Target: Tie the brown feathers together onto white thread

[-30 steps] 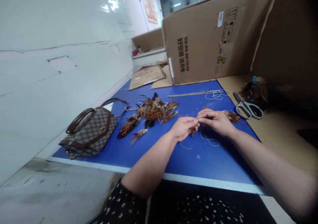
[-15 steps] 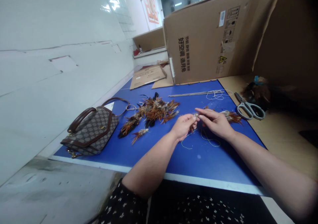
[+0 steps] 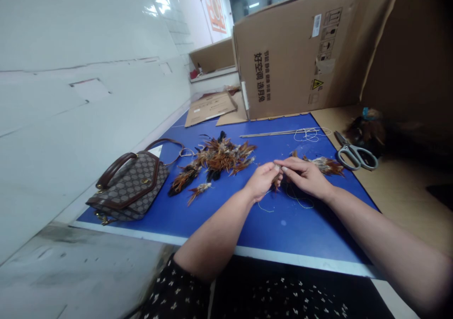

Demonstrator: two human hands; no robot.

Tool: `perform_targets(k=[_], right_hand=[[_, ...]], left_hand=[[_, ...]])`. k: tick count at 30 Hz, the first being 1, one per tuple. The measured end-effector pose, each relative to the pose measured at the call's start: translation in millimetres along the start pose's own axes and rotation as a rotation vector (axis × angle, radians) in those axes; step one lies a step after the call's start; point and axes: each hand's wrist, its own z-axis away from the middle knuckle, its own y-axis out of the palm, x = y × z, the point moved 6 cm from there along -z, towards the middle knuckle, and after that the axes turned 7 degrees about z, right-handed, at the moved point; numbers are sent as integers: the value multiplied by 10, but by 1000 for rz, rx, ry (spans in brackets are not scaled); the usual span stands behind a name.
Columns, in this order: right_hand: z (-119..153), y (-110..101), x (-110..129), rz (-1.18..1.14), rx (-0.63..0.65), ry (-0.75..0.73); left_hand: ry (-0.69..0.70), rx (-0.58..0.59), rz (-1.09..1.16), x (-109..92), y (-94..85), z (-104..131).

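Note:
My left hand (image 3: pixel 262 181) is closed in a pinch on a small brown feather bunch (image 3: pixel 275 182), whose tips hang below the fingers. My right hand (image 3: pixel 307 176) meets it, thumb and forefinger pinched at the bunch's upper end; exactly what they grip is hidden. A thin thread (image 3: pixel 300 201) trails onto the blue mat (image 3: pixel 283 236) beneath both hands. Partly behind my right hand lies another group of brown feathers (image 3: pixel 329 166). A large pile of brown and black feathers (image 3: pixel 222 155) spreads left of my hands, with one small loose bunch (image 3: pixel 199 191) in front.
Grey-handled scissors (image 3: pixel 356 156) lie at the mat's right edge, near a dark feather bundle (image 3: pixel 368 132). Thin rods (image 3: pixel 269 134) and tangled white string (image 3: pixel 308 135) are at the back. A patterned handbag (image 3: pixel 132 187) stands left. A big cardboard box (image 3: pixel 286 64) rises behind.
My right hand has shifted slightly left, its forefinger now lowered over the left hand's fingertips. The left hand stays nearly in place, still holding the bunch.

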Motion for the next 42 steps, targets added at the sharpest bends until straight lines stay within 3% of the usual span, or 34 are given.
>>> perform_targets(k=[5, 26, 30, 34, 38, 42], right_hand=[[17, -15, -22, 11, -10, 61], [-1, 31, 15, 4, 0, -52], [-8, 17, 8, -2, 14, -19], [-19, -67, 8, -34, 52, 37], [-20, -91, -26, -144, 172, 87], [-28, -123, -70, -219, 146, 127]], left_hand=[[14, 11, 9, 1, -3, -11], [8, -14, 8, 26, -16, -17], [8, -27, -15, 25, -28, -10], [-25, 22, -38, 16, -13, 12], [-99, 105, -40, 17, 20, 54], [-124, 200, 42, -5, 74, 89]])
